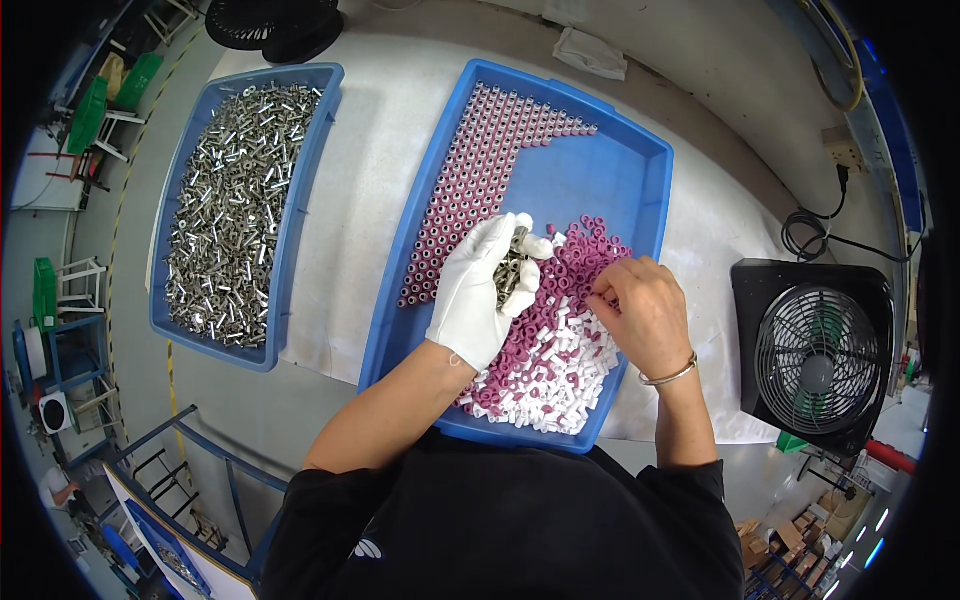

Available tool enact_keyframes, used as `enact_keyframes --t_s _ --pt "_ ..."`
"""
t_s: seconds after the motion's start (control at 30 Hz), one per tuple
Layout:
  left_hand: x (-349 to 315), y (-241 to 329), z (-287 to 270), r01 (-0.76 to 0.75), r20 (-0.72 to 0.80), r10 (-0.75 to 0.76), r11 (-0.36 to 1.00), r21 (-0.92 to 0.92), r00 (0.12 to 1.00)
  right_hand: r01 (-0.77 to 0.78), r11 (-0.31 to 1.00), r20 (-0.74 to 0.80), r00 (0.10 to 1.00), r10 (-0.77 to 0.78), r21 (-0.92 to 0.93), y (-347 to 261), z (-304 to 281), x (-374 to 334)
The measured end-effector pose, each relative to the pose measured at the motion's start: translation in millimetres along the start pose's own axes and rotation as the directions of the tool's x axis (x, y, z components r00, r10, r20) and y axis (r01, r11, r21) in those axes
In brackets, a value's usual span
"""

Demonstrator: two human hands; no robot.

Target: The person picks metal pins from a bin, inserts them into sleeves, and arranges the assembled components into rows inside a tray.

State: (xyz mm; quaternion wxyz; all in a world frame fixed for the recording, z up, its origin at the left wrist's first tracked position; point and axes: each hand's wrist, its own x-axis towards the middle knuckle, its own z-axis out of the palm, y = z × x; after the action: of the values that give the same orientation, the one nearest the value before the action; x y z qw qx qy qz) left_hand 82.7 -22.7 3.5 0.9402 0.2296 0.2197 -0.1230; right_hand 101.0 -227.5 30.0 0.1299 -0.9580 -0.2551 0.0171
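Metal sleeves (512, 268), a small bundle of short silvery tubes, sit cupped in the left hand (485, 290), which wears a white glove and is curled around them, fingers closed over the bunch, right above the middle of the blue tray (640, 165). Over to the right hand (645, 315): bare, a thin bangle (672, 377) on the wrist, fingertips pinched down into the loose heap of pink and white ceramic beads (560, 350) that fills the near end of that tray. Whether it has one bead between the fingers, I cannot tell; the fingertips are buried in the pile. The two hands are close, almost touching, over the heap.

Up at the far end of the same tray, neat rows of pink beads (480, 170) stand upright in a tidy block along the left wall, with bare blue floor beside them on the right.

Left of this tray, well apart from it, a second blue tray (310, 150) is packed with loose metal tubes (235, 200), jumbled every which way. Both trays rest on a white-covered desk (370, 170). On the right a black box fan (815, 355) stands just beside the desk's edge, and a folded white cloth (590, 52) lies at the far side.
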Motion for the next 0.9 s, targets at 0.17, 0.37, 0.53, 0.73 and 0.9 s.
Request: enact_keyframes --t_s 0.17,0.37,0.53,0.73,0.9 --pt "-1 1 -1 0.016 0.031 -0.016 1.000 0.015 0.999 -0.024 0.997 0.048 0.998 0.028 -0.077 -2 3 -2" --pt "-2 0 4 -0.001 0.079 -0.002 0.999 0.042 0.997 -0.162 0.960 0.010 0.986 0.164 0.226 2 -5 10" --pt "-3 -1 10 -0.013 0.110 0.005 0.997 0.079 0.994 -0.215 0.934 -0.070 0.967 0.244 0.286 31 12 40" --pt "1 0 3 0.033 0.111 -0.035 0.999 0.012 0.993 -0.010 0.972 -0.211 0.976 0.061 0.235 53 40 53" --pt "2 -1 -1 0.042 0.127 -0.044 0.999 0.017 0.991 -0.015 0.972 -0.160 0.986 0.054 0.234 53 42 57"
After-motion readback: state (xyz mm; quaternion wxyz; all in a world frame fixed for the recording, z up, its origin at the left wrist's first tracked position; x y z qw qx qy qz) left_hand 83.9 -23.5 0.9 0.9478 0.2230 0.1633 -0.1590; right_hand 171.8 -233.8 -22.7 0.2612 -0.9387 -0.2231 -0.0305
